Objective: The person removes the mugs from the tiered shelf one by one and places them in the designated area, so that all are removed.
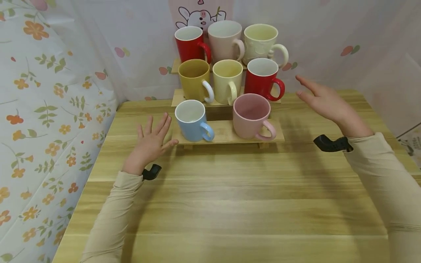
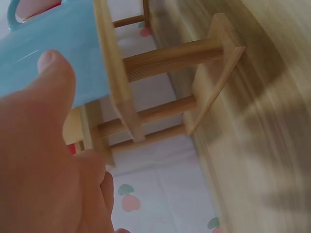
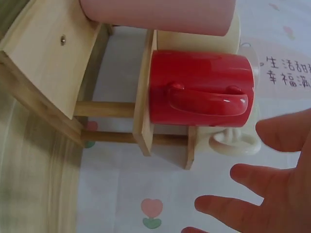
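Note:
Several mugs stand on a three-step wooden rack [image 1: 223,132]. On the lowest step are a light blue mug [image 1: 190,122] and a pink mug [image 1: 248,118]. The middle step bears a mustard mug [image 1: 194,82] with a white handle, a yellow mug [image 1: 225,86] and a red mug [image 3: 199,73]. Up top are another red mug [image 1: 189,47], a pale pink mug [image 1: 223,45] and a cream mug [image 1: 258,44]. My left hand [image 1: 148,148], fingers spread, is left of the blue mug, holding nothing. Empty too, my right hand [image 1: 330,104] hovers right of the middle step's red mug, fingers extended.
The rack stands at the back of a wooden table [image 1: 230,212]. Behind it hangs a pale printed cloth [image 1: 141,40] with a rabbit drawing. A flowered cloth [image 1: 49,131] lines the left side. Each wrist wears a black strap mount [image 1: 330,143].

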`<action>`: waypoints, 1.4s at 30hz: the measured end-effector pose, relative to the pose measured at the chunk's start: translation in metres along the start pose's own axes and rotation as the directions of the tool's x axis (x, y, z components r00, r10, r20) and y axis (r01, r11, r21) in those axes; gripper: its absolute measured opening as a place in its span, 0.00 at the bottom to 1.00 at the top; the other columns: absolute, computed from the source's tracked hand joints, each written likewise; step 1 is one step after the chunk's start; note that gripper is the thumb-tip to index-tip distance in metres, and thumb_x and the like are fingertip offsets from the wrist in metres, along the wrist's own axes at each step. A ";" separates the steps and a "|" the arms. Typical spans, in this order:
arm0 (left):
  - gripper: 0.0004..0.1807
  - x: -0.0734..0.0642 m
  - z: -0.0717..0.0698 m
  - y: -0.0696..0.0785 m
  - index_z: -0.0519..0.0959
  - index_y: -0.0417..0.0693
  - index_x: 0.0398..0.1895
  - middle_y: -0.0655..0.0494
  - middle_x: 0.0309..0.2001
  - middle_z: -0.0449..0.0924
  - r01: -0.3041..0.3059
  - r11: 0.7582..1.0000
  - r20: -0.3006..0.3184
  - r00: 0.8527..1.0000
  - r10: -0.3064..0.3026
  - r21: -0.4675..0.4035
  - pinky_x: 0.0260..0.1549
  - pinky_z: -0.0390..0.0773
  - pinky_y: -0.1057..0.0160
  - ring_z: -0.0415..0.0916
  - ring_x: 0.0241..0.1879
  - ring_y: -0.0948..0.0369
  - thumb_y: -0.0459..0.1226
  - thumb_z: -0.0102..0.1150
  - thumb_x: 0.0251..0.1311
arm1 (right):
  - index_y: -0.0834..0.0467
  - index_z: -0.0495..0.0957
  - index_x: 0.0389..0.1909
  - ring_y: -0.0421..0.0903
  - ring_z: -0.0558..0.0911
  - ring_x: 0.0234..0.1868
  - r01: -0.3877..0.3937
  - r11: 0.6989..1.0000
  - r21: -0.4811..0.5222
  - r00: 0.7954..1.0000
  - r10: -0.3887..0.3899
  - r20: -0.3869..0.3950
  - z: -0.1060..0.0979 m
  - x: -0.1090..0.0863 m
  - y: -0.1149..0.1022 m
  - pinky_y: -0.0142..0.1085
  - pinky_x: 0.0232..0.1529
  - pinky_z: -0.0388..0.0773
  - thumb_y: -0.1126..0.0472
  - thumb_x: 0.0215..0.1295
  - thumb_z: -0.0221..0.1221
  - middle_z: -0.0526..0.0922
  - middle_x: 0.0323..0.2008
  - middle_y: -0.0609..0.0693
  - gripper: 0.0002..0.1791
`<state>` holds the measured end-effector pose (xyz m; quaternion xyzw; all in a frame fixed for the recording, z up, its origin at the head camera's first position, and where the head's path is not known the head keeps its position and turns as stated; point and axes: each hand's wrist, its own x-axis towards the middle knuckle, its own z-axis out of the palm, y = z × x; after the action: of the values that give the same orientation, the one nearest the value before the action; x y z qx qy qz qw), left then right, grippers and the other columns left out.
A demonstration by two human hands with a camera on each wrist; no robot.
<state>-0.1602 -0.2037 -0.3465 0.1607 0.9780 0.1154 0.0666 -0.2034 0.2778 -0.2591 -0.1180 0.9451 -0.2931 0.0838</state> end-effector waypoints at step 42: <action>0.34 0.010 0.027 0.006 0.46 0.52 0.77 0.55 0.77 0.42 -0.039 0.995 -0.084 0.996 0.032 -0.090 0.66 0.36 0.28 0.34 0.74 0.39 0.51 0.36 0.73 | 0.64 0.68 0.61 0.32 0.79 0.31 -0.148 0.965 0.219 0.967 0.187 -0.172 -0.011 0.044 -0.015 0.22 0.29 0.79 0.46 0.72 0.44 0.80 0.43 0.53 0.29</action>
<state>-0.1629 -0.1892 -0.3722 0.1699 0.9705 0.1679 0.0314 -0.2449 0.2596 -0.2451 0.0007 0.9203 -0.3902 0.0290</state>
